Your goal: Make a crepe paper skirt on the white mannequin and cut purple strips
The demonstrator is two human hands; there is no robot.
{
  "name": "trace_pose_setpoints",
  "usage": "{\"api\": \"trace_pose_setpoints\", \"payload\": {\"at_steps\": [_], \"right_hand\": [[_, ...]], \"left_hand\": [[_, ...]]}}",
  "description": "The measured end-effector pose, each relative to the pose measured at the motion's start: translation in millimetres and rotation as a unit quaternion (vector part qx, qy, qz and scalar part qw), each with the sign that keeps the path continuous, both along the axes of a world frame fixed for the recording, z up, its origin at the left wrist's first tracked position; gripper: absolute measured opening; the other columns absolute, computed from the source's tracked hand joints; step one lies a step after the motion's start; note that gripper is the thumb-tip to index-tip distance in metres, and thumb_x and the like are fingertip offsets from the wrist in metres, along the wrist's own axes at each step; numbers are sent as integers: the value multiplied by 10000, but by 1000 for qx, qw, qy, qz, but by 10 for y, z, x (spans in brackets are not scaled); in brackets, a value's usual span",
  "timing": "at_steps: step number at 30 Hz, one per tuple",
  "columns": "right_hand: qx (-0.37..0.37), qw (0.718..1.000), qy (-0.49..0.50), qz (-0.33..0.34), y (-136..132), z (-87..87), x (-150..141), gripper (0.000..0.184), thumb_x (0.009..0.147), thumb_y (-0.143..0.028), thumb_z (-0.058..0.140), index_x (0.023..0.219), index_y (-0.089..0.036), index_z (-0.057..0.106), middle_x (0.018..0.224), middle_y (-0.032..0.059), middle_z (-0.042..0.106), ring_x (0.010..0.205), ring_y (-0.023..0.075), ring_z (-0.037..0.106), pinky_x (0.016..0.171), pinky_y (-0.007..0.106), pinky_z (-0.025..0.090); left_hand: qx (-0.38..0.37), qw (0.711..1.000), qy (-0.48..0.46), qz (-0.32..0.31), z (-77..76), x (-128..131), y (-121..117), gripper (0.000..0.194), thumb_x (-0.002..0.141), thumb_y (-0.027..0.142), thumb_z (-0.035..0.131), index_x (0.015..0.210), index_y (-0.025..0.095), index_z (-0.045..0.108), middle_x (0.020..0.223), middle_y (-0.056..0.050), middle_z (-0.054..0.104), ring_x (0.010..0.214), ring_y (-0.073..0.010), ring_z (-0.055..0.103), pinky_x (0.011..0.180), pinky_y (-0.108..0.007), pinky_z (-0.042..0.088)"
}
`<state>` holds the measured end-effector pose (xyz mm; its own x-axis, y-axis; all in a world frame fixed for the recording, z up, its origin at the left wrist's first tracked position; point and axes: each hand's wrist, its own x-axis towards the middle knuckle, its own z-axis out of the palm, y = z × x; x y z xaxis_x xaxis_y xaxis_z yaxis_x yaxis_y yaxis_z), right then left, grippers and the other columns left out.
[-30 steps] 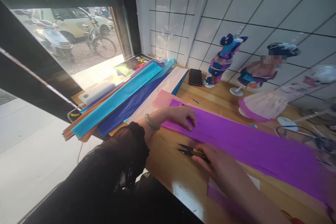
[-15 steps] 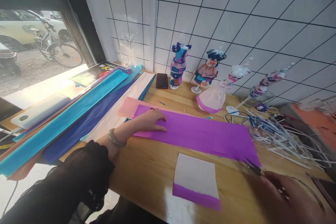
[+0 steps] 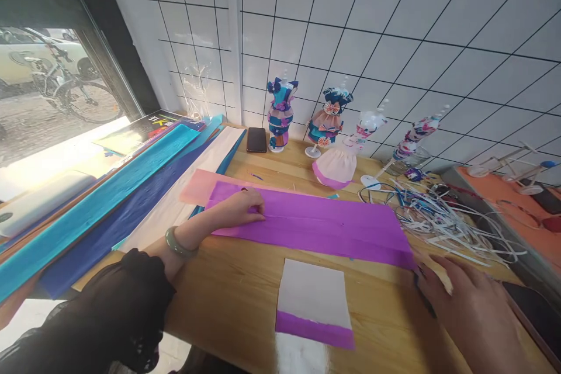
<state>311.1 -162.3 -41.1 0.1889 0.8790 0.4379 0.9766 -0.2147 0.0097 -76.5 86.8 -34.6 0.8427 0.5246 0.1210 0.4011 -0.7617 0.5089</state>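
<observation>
A long strip of purple crepe paper (image 3: 315, 222) lies across the wooden table. My left hand (image 3: 243, 208) rests on its left part, fingers curled and thumb close to them, pinching at the sheet. My right hand (image 3: 467, 295) is at the strip's near right corner, its fingertips touching the edge. Dark scissors (image 3: 424, 297) show only in part under this hand, which still holds them; their handles are hidden. Between me and the strip lies a white paper piece (image 3: 312, 292) with a purple band along its near edge. A peach sheet (image 3: 197, 186) shows from beneath the strip's left end.
Blue, navy and cream paper strips (image 3: 162, 187) cover the left side. A phone (image 3: 256, 139) and several small dressed mannequins, such as the white-skirted one (image 3: 335, 165), stand along the tiled wall. Tangled white strips (image 3: 442, 228) lie at right, beside an orange surface (image 3: 504, 210).
My right hand has moved to the purple strip's corner, and the scissors have turned under it. My left fingers have curled in toward the thumb. The view has shifted right.
</observation>
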Motion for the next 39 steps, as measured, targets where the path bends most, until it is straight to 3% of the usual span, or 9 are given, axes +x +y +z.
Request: {"api": "trace_pose_setpoints", "payload": {"at_steps": [5, 9, 13, 18, 21, 25, 29, 34, 39], "right_hand": [[-97, 977, 73, 174, 774, 177, -290, 355, 869, -383, 428, 1096, -167, 594, 1115, 121, 625, 1056, 258, 563, 918, 439, 430], [-206, 948, 137, 203, 1114, 275, -384, 354, 836, -389, 485, 1071, -165, 625, 1061, 98, 669, 962, 249, 611, 843, 407, 475], [-232, 936, 150, 220, 1146, 380, -347, 269, 865, -356, 442, 895, -207, 664, 873, 56, 697, 761, 208, 634, 692, 338, 496], [-47, 977, 41, 202, 1071, 424, -260, 241, 851, -290, 442, 883, -175, 651, 872, 99, 661, 827, 236, 599, 747, 378, 473], [3, 981, -5, 194, 969, 308, -220, 254, 851, -285, 443, 942, -171, 651, 942, 115, 650, 890, 252, 586, 785, 403, 471], [-77, 976, -4, 205, 774, 58, -211, 286, 853, -255, 417, 980, -189, 665, 991, 111, 658, 918, 251, 598, 809, 432, 477], [-144, 963, 48, 221, 604, -8, -241, 290, 845, -374, 498, 1018, -220, 674, 1094, 94, 648, 1025, 250, 585, 894, 444, 461], [-137, 955, 131, 229, 721, 115, -189, 305, 886, -399, 448, 1036, -249, 667, 1134, 59, 647, 1068, 217, 581, 940, 394, 457], [-131, 961, 137, 203, 1027, -50, -97, 369, 850, -486, 467, 1022, -222, 659, 1061, 92, 669, 982, 256, 618, 888, 446, 478]], "left_hand": [[-8, 1000, -12, 23, 87, -21, -49, 108, 838, 275, 498, 853, 206, 580, 883, 15, 635, 835, -121, 563, 786, -243, 397], [9, 998, -30, 49, 121, -58, -27, 156, 842, 292, 499, 957, 216, 572, 933, 8, 649, 889, -134, 577, 806, -257, 411], [71, 993, -64, 74, 139, -95, 35, 214, 854, 261, 489, 1047, 208, 565, 984, -20, 652, 945, -148, 571, 852, -288, 413], [238, 956, -102, 138, 176, -139, 70, 245, 893, 192, 387, 1017, 218, 598, 932, -42, 649, 941, -170, 548, 861, -332, 403], [296, 945, -68, 121, 209, -154, 43, 285, 884, 136, 369, 1029, 210, 603, 918, -53, 642, 914, -176, 538, 851, -339, 389], [225, 972, 70, 13, 254, -143, -43, 277, 858, 131, 408, 1005, 212, 627, 902, -51, 648, 906, -187, 548, 785, -312, 393], [78, 990, 112, -31, 278, -133, -88, 191, 811, 351, 561, 930, 234, 653, 867, -11, 656, 852, -170, 564, 736, -272, 399], [55, 997, 40, 33, 163, -123, 37, 321, 843, 473, 490, 960, 224, 654, 933, -33, 630, 913, -171, 539, 812, -293, 396], [118, 988, 46, 88, -63, -128, 194, 353, 862, 416, 482, 1142, 232, 593, 1044, -76, 590, 1033, -212, 487, 881, -353, 391]]}}
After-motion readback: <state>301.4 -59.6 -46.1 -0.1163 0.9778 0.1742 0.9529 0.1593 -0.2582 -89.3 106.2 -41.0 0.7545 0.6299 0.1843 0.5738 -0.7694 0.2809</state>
